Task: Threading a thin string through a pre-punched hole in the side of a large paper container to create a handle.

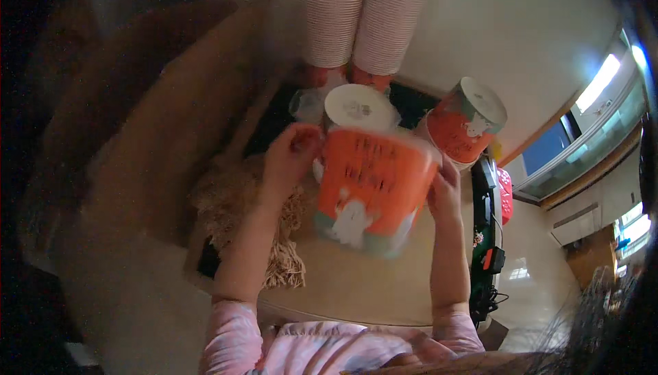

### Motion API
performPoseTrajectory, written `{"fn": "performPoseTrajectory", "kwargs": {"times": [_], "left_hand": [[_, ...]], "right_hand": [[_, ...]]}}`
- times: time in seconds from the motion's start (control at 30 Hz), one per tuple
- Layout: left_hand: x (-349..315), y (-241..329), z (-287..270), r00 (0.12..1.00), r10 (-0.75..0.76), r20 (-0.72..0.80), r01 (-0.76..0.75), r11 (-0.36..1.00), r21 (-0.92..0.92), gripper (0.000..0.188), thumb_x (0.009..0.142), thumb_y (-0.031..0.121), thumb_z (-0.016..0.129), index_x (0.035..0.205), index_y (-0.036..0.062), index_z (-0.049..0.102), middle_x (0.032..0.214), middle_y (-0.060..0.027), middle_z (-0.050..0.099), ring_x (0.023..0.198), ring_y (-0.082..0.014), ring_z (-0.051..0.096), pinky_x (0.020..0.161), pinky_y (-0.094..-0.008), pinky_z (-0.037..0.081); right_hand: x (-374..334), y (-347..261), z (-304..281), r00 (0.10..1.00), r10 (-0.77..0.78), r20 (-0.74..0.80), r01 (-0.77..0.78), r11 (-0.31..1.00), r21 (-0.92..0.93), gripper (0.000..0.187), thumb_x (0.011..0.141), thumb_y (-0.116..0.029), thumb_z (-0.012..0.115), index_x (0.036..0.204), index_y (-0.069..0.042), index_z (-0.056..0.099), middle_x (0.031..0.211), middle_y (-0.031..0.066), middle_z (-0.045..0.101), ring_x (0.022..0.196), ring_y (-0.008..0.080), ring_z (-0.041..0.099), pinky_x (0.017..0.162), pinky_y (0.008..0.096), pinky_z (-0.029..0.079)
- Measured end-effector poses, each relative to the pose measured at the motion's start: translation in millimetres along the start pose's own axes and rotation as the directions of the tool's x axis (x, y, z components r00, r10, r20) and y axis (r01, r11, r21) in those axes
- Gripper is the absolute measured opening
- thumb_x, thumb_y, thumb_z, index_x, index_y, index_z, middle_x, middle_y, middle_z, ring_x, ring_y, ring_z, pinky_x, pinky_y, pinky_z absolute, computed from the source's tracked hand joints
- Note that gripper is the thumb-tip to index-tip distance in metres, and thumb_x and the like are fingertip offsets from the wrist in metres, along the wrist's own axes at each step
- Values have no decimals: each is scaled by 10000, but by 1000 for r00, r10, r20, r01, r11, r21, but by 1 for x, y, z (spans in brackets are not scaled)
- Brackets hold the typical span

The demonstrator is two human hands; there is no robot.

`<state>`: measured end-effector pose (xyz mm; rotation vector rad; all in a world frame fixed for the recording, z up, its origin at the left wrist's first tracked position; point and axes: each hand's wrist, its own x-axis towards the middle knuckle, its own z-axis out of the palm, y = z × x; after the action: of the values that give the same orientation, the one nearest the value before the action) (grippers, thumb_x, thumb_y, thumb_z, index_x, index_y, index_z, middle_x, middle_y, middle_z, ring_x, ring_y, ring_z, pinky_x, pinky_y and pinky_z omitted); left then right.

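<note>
Head view: orange bucket [377,183] held above the tan tabletop [373,289].
Right hand [445,184] pinches its side; blur hides whether the left hand [296,147] grips. Light, even pressure should avoid dents, keeping clear of the white-topped container [356,105] behind.

The table [391,293] bears a beige stringy heap [229,197] (shredded paper, perhaps) and, behind, stacked tubs [336,22].

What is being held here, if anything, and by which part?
An orange tub: the right hand grips its upper right edge; the left hand is at its upper left, contact unclear.
</note>
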<state>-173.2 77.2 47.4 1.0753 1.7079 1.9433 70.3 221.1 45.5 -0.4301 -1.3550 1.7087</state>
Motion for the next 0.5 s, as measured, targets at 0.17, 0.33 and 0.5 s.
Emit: {"fn": "performPoseTrajectory", "kwargs": {"times": [0.17,0.33,0.5], "left_hand": [[-63,-30,-47,1000,-17,-1,16,927,374,106,786,55,626,888,27,617,812,-63,619,725,-160,581,671,-275,457],[-113,-39,-62,972,225,-62,-91,612,786,69,757,77,654,782,34,605,818,-109,574,803,-288,571,695,-367,455],[-139,-44,-78,966,250,-70,-42,417,908,89,733,105,675,753,48,610,832,-117,552,846,-313,547,762,-409,443]], "right_hand": [[-78,9,-13,959,-161,234,258,838,-481,146,674,100,443,719,5,543,772,74,556,727,169,534,670,285,440],[-124,13,-23,933,-199,301,360,554,-750,256,634,177,454,750,-9,586,813,119,581,747,229,594,632,279,486],[-149,12,-18,948,-268,172,299,561,-772,276,654,167,449,783,-17,611,836,124,591,748,229,600,614,272,494]]}}
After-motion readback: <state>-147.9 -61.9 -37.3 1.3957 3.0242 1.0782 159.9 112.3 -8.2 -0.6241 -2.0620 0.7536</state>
